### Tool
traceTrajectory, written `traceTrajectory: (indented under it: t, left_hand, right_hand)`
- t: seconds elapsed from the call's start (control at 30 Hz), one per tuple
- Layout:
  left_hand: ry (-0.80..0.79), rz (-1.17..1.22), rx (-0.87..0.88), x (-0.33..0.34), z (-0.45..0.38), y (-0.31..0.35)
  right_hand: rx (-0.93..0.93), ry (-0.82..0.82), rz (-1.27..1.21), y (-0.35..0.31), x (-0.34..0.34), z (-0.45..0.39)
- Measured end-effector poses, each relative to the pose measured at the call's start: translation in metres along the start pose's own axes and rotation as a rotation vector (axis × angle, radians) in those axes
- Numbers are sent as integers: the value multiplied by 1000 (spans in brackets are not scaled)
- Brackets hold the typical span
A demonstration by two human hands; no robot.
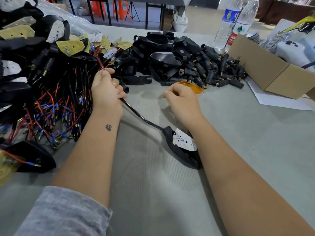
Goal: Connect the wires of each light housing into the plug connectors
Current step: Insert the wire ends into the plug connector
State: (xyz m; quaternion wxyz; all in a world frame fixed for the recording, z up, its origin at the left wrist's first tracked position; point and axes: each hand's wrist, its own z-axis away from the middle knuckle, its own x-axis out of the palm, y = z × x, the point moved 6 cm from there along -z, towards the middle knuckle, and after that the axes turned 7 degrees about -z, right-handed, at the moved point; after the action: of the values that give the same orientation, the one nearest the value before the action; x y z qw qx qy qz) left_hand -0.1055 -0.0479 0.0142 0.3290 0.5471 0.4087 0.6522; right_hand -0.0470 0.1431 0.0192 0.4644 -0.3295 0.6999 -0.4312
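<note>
Left hand (106, 90) grips a black cable (136, 111); right hand (181, 101) curls, empty; bottle label (232, 40) writing unreadable.

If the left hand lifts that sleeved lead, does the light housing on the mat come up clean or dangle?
Probably dangles: the sleeved lead sags in a curve from the left hand to the light housing, so it looks floppy. The housing seems light, likely to swing. Its LED board sits exposed and could snag.
</note>
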Motion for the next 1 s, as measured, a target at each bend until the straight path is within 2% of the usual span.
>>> traceTrajectory:
  t: [0.23,0.33,0.43,0.57,0.67,0.87,1.0]
  left_hand:
    - [-194,-689,149,23,4,-12]
    - [-251,-840,253,31,8,-14]
    - [-282,-871,307,35,10,-16]
    - [-308,-857,308,37,11,-19]
    - [-315,-915,320,37,13,-21]
    - [-319,-897,325,38,14,-22]
    - [-330,-822,311,38,16,-21]
  right_hand:
    - [-3,-11,180,12,-4,-23]
    - [-65,-66,399,15,-3,-37]
    - [-109,-91,588,17,1,-45]
    - [-126,47,573,17,-5,-47]
    - [-88,67,641,20,-6,-48]
    - [-153,78,505,13,-9,-38]
    - [-109,17,339,13,-6,-30]
